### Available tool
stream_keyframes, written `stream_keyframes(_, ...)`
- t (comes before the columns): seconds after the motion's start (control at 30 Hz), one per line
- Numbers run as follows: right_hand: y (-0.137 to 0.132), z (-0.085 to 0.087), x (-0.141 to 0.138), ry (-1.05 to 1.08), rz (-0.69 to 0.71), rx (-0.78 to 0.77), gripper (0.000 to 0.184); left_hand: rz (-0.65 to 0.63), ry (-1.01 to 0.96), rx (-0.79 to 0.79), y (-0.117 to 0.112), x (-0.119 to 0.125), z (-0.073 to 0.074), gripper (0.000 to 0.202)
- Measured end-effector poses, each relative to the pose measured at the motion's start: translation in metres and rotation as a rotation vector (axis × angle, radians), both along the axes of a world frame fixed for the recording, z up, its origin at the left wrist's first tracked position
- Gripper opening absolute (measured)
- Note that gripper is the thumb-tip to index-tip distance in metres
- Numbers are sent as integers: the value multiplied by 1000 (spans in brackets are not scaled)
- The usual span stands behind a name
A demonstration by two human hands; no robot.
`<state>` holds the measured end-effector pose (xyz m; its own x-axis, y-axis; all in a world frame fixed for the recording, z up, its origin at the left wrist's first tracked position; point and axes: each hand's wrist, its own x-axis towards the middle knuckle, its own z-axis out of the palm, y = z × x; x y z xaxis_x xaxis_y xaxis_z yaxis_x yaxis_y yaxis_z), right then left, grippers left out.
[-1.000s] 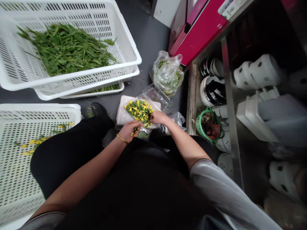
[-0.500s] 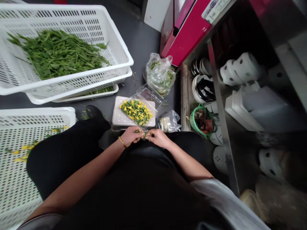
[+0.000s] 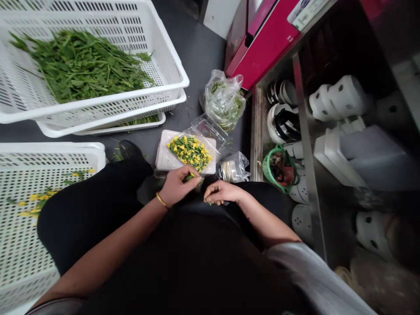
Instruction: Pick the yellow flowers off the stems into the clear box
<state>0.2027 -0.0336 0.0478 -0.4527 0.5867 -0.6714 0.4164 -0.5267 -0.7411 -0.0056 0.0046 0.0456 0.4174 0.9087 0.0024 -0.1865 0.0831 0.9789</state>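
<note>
A clear plastic tray of yellow flower buds with green stems rests on a white box on the floor in front of my knees. My left hand, with a gold bracelet at the wrist, is closed on a few green stems just below that tray. My right hand hovers over my lap beside it, fingers curled in a pinch on a small green bit.
Stacked white crates hold green leafy stems at upper left. A white crate with a few yellow flowers lies at left. A plastic bag of greens, a small clear bag and a steel shelf with dishes and a green basket stand at right.
My right hand left the flower tray, met the left hand over my lap, then drew apart to the right. The left hand kept its stems.
</note>
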Motion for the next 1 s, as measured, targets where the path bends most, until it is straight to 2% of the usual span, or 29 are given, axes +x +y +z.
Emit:
stream_keyframes(0.03, 9, 0, 7, -128, 151, 85, 23, -2, -110, -168, 6, -4, 0, 13)
stream_keyframes(0.07, 19, -2, 12, -268, 238, 195, 21, -10, -220, -317, 11, -7, 0, 15)
stream_keyframes(0.1, 32, -6, 16, -414, 267, 311, 20, -24, -314, -432, 16, -10, -2, 16)
stream_keyframes(0.17, 59, -18, 17, -705, 241, 478, 20, -51, -412, -559, 21, -12, -7, 14)
stream_keyframes(0.27, 96, -47, -1, -1081, 336, 481, 35, -72, -402, -613, 23, -9, -15, 13)
stream_keyframes(0.37, 114, -71, -23, -1184, 465, 384, 36, -51, -393, -638, 23, -5, -22, 13)
stream_keyframes(0.47, 118, -77, -29, -1188, 473, 336, 37, -3, -390, -676, 25, -2, -29, 13)
stream_keyframes(0.6, 108, -54, -10, -1124, 312, 379, 30, 59, -249, -716, 24, 3, -37, 15)
stream_keyframes(0.67, 94, -38, -4, -929, 161, 459, 27, 71, -138, -701, 20, 7, -40, 17)
stream_keyframes(0.73, 74, -27, -7, -649, -10, 509, 30, 76, -61, -676, 16, 11, -41, 22)
stream_keyframes(0.83, 40, -20, -22, -331, -203, 506, 33, 45, -26, -649, 9, 14, -41, 27)
stream_keyframes(0.9, 24, -17, -30, -255, -235, 489, 33, 10, 3, -616, 6, 13, -40, 26)
stream_keyframes(1.0, 13, -11, -30, -256, -253, 481, 31, -85, 80, -509, 2, 11, -36, 23)
